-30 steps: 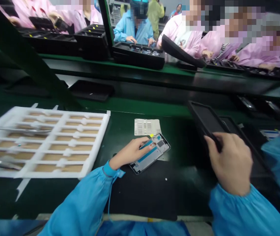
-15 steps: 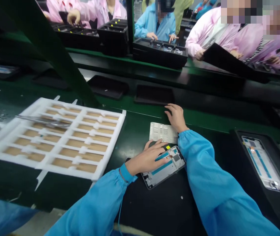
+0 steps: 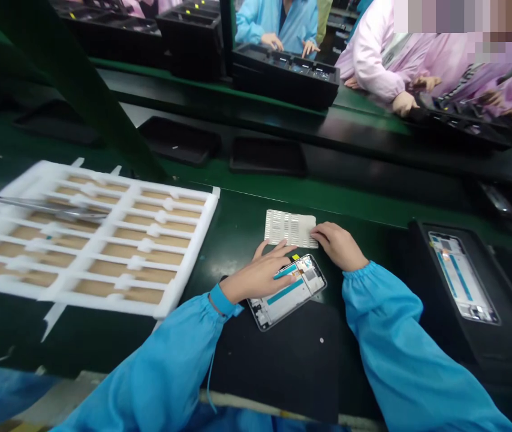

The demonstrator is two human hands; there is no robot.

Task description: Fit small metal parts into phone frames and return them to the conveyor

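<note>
My left hand [image 3: 262,275] lies with spread fingers over the upper left part of a phone frame [image 3: 287,297], which has blue strips and rests tilted on a black mat [image 3: 283,366]. Just behind the phone is a pale sheet [image 3: 289,229] with rows of small pieces. My right hand [image 3: 339,245] has its thumb and index finger pressed together at the sheet's right edge; anything between them is too small to make out. A yellow tab [image 3: 295,257] shows at the phone's upper edge.
On the left, tweezers [image 3: 58,210] lie across a white compartment frame [image 3: 172,292]. A second phone frame [image 3: 465,279] sits in a black tray [image 3: 422,240] at the right. Two dark trays [image 3: 267,156] [image 3: 179,141] are farther back. People work behind a black divided box [image 3: 283,75].
My right hand has come down from behind the sheet to its right edge, and its fingers have closed. My left hand stays on the phone. The whole view has shifted slightly.
</note>
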